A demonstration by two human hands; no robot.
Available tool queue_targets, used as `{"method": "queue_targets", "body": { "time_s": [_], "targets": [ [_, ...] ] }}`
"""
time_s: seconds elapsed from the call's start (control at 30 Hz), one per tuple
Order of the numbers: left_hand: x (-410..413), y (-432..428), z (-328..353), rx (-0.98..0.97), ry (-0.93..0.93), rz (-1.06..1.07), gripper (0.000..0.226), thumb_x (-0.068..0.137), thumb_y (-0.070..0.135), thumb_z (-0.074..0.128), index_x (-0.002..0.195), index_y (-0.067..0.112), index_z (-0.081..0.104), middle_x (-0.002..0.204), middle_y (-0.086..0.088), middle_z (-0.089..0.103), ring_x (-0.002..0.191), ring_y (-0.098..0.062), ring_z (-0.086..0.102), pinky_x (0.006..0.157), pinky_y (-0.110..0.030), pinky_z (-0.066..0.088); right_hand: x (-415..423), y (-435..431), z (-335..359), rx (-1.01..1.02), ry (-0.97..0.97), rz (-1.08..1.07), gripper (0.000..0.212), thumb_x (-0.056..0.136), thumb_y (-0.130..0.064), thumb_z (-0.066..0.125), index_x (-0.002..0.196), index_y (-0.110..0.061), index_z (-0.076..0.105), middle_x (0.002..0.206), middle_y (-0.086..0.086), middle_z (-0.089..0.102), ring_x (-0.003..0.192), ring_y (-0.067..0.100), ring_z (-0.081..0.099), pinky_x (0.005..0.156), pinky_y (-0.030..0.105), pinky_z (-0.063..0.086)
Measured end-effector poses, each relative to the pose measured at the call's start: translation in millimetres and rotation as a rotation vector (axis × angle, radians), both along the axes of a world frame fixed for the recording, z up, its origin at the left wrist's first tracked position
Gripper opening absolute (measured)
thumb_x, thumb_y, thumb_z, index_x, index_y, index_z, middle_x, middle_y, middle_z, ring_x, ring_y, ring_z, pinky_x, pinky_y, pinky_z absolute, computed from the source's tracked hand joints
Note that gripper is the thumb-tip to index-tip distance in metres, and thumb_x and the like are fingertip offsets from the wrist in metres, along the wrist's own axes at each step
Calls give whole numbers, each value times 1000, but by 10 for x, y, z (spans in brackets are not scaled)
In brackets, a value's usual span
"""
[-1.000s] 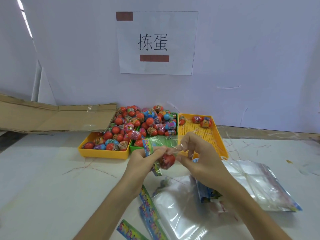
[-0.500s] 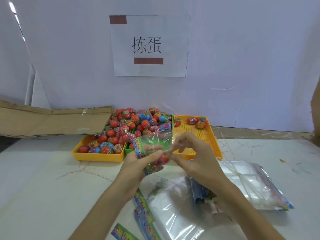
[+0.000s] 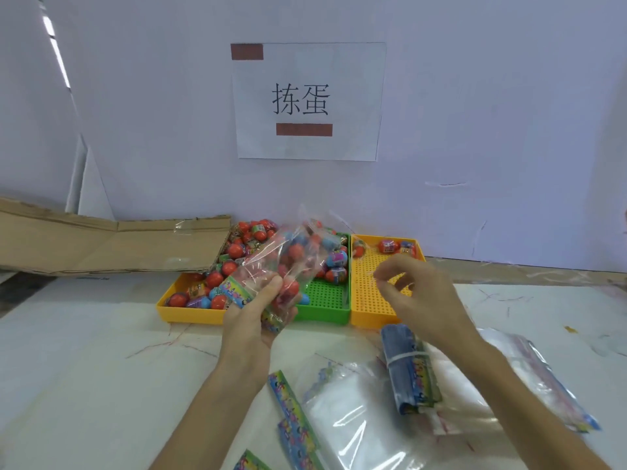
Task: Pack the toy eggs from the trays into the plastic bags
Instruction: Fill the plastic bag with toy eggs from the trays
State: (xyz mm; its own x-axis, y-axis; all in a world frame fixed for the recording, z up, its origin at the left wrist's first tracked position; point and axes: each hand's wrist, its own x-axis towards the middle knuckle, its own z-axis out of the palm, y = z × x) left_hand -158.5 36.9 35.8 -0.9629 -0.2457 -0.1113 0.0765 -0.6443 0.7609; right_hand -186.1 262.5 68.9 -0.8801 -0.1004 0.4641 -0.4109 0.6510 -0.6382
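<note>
— How was the left hand (image 3: 252, 315) placed?

— Raised over the white table (image 3: 84, 368), forearm running up from the lower edge, palm turned inward. Its fingers and thumb were curled round the lower part of a clear plastic bag (image 3: 288, 259) with a colourful printed header, which stood tilted up and to the right. A red toy egg (image 3: 288, 288) sat inside it, just beside the thumb tip.

— And the right hand (image 3: 420, 293)?

— Apart from the bag, above the near edge of the right yellow tray (image 3: 369, 300). Fingers loosely curled, thumb and forefinger nearly meeting; I couldn't tell whether they pinched anything.

— Where were the rest of the eggs?

— Heaped in the left yellow tray (image 3: 190, 312) and the back of the green tray (image 3: 325, 300), with a few at the far end of the right one. Spare bags (image 3: 356, 418) and a banded bundle (image 3: 412, 371) lay near the forearms.
</note>
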Motion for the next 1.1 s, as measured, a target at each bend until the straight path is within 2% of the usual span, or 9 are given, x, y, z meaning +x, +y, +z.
{"method": "queue_targets", "body": {
  "time_s": [0.1, 0.23, 0.37, 0.47, 0.53, 0.63, 0.73, 0.87, 1.1],
  "targets": [
    [-6, -17, 29, 120, 46, 20, 55, 74, 20, 75, 125, 4, 65, 107, -12, 73, 81, -17, 72, 61, -25, 60, -353, -132, 106, 254, -169, 49, 16, 94, -30, 68, 108, -34, 60, 104, -15, 66, 81, 7, 62, 67, 24, 47],
    [9, -2, 31, 155, 59, -56, 15, 90, 17, 67, 94, 11, 80, 98, -11, 73, 79, -17, 70, 61, -25, 60, -819, -433, 135, 333, -121, 7, 41, 97, -28, 63, 136, -21, 56, 126, 2, 66, 106, 23, 63, 91, 39, 51],
    [20, 13, 40, 103, 63, -58, 40, 85, 22, 69, 123, 8, 71, 108, -14, 73, 81, -19, 71, 69, -28, 62, -1065, -648, 14, 450, -183, -37, 28, 95, -19, 61, 122, -21, 68, 118, 1, 70, 112, 27, 62, 98, 43, 47],
    [16, 17, 44, 99, 63, -42, 61, 77, 26, 74, 132, 3, 62, 113, -17, 72, 86, -22, 71, 68, -29, 62, -1058, -632, 10, 316, -99, -114, 16, 95, -26, 67, 107, -19, 75, 104, 0, 73, 99, 22, 65, 84, 35, 49],
    [17, 30, 45, 89, 55, -22, 65, 74, 26, 76, 131, 1, 60, 109, -16, 74, 82, -20, 73, 64, -28, 61, -946, -513, 74, 52, -55, -125, 15, 94, -29, 70, 104, -19, 74, 97, -4, 72, 92, 19, 67, 76, 34, 51],
    [39, 60, 42, 14, 65, -20, 63, 72, 28, 79, 127, 2, 63, 109, -14, 76, 84, -20, 76, 65, -28, 60, -593, -247, 193, -362, 0, -44, 13, 90, -28, 76, 102, -28, 71, 92, -12, 72, 82, 11, 71, 72, 32, 57],
    [74, 94, 30, -129, 107, -37, 50, 67, 35, 80, 113, 16, 74, 110, -12, 76, 91, -22, 75, 69, -28, 59, -214, -93, 232, -526, 73, 71, 29, 82, -16, 83, 101, -30, 65, 95, -18, 70, 84, 5, 70, 71, 21, 57],
    [132, 153, 26, -297, 179, -101, 31, 69, 37, 78, 100, 30, 80, 99, -10, 78, 86, -22, 76, 68, -25, 57, 43, -64, 215, -621, 155, 106, 28, 79, -10, 84, 92, -28, 66, 89, -13, 73, 84, 8, 71, 70, 16, 54],
    [111, 178, -21, -448, 167, -102, 52, 68, 39, 80, 112, 12, 72, 94, -10, 79, 85, -24, 77, 64, -24, 57, 61, -21, 160, -464, 88, 67, 26, 74, -13, 88, 87, -29, 73, 84, -13, 72, 71, 7, 64, 69, 31, 56]
  ]
}}
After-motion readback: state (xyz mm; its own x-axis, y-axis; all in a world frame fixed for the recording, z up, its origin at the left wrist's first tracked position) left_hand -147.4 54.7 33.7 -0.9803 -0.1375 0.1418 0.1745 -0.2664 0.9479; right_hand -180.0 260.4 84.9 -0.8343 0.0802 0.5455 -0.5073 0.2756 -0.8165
